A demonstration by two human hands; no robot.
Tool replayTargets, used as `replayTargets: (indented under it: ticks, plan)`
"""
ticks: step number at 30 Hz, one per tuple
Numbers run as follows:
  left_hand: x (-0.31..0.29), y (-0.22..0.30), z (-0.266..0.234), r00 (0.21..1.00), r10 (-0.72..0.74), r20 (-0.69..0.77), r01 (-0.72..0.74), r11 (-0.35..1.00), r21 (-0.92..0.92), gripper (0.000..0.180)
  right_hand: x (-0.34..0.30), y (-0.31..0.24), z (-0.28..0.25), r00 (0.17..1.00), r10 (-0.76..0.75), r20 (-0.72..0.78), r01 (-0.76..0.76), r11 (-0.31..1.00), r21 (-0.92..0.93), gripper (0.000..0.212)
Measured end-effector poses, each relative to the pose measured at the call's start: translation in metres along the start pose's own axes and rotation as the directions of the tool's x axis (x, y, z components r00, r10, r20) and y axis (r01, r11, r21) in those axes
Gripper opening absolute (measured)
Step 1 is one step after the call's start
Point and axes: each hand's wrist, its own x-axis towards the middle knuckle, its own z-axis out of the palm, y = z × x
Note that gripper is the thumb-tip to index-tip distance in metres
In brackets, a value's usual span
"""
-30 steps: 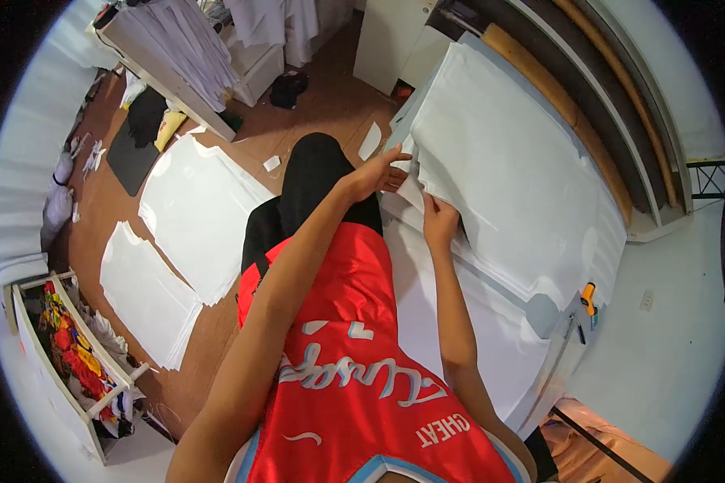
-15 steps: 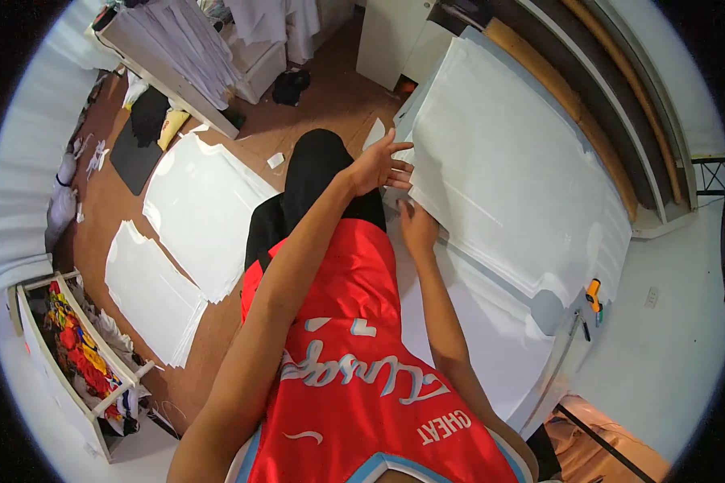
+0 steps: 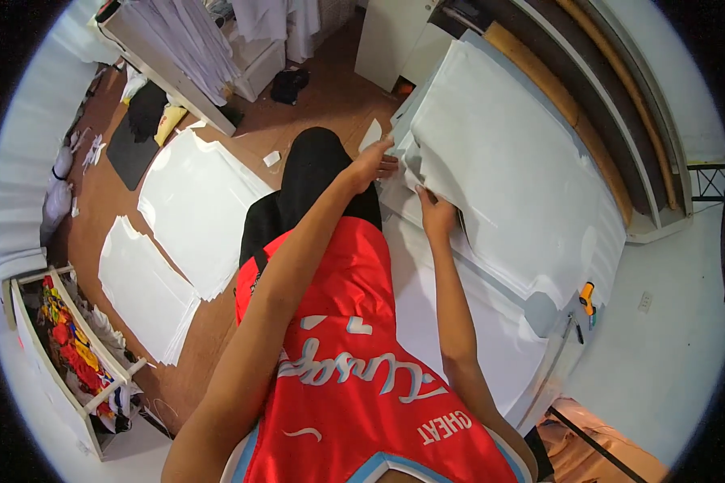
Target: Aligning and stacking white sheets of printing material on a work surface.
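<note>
A stack of large white cut panels (image 3: 507, 177), shaped like shirt pieces, lies on the table to my right; I cannot tell whether they are cloth or paper. My right hand (image 3: 438, 216) is closed on the near edge of the top white panel, which buckles and lifts into a fold there. Just beyond it, my left hand (image 3: 372, 167) is at the stack's far left corner, with thumb and fingers apart beside the layers' edge. The fingertips of the left hand are partly lost against the white material.
A yellow-orange tool (image 3: 586, 298) rests on the table's right end beside a metal ruler (image 3: 557, 366). More white panels (image 3: 201, 209) lie on the brown floor at left. A rack of colourful cloth (image 3: 72, 346) stands lower left. Curved shelving (image 3: 612, 105) borders the table's far side.
My right hand has moved up and right, lifting the panel's edge into a fold. My left hand has drawn back slightly, and its fingers are less stretched out.
</note>
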Motion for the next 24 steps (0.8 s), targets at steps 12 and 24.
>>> replayTargets:
  ticks: [12,24]
  plan:
    - [-0.012,0.009,0.002,0.942,-0.055,0.331,0.051,0.998,0.021,0.078,-0.021,-0.023,-0.024,0.998,-0.04,0.054,0.032,0.989,0.144,0.024]
    - [-0.016,0.013,-0.006,0.944,0.027,0.328,0.022,0.989,-0.145,0.075,-0.053,-0.03,0.008,0.982,-0.089,0.164,0.093,0.996,-0.016,0.037]
